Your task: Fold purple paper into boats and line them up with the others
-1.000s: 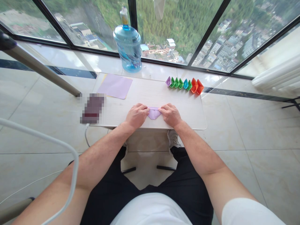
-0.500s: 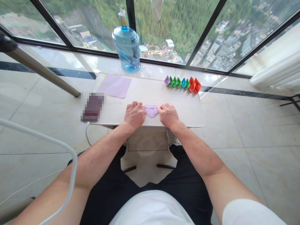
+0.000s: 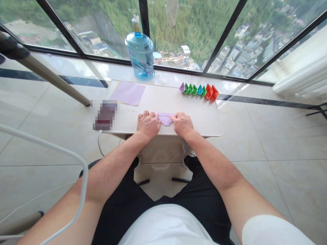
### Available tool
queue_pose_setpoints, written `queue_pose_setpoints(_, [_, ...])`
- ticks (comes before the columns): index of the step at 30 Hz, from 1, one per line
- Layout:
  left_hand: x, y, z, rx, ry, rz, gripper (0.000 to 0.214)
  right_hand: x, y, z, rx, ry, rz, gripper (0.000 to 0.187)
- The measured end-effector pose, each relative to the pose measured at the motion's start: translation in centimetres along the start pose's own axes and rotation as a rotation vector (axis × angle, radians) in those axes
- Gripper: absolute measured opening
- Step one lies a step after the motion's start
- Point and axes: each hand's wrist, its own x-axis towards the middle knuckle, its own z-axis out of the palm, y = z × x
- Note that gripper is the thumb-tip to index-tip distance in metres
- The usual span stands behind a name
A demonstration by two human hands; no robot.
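Note:
A small folded lilac paper [image 3: 166,119] lies flat near the front edge of a little pale table [image 3: 204,119]. My left hand [image 3: 148,125] presses its left end with curled fingers, and my right hand [image 3: 182,124] presses its right end the same way. Only the paper's middle shows between the two hands. Both hands rest on the tabletop.
A stack of flat lilac sheets [image 3: 128,93] lies at the table's back left. A row of several folded paper boats [image 3: 199,90] in purple, green, blue and orange stands at the back right. A blurred dark object [image 3: 105,115] sits at the left edge. A blue water jug [image 3: 140,54] stands by the window.
Both hands have slid slightly apart and forward along the paper's top edge, flattening it; the visible paper looks lower and wider than a second ago.

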Motion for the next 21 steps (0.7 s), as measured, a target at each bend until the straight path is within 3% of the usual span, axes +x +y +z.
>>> queue_pose_setpoints(8, [0.1, 0.7, -0.5, 0.025, -0.037, -0.08, 0.049, -0.3, -0.2, -0.2, 0.015, -0.025, 0.093, 0.045])
queue_pose_setpoints(16, [1.1, 2.0, -0.8, 0.045, -0.069, -0.165, 0.05, 0.4, 0.3, -0.3, 0.092, -0.026, 0.283, 0.039])
queue_pose_setpoints(19, [1.5, 3.4, -1.2, -0.02, 0.001, -0.08, 0.053, 1.0, 0.5, -0.9, 0.099, -0.062, 0.282, 0.037])
queue_pose_setpoints(21, [1.8, 4.2, -1.4, -0.027, 0.023, -0.032, 0.07, 1.3, 0.6, -1.2, 0.095, -0.069, 0.28, 0.037])
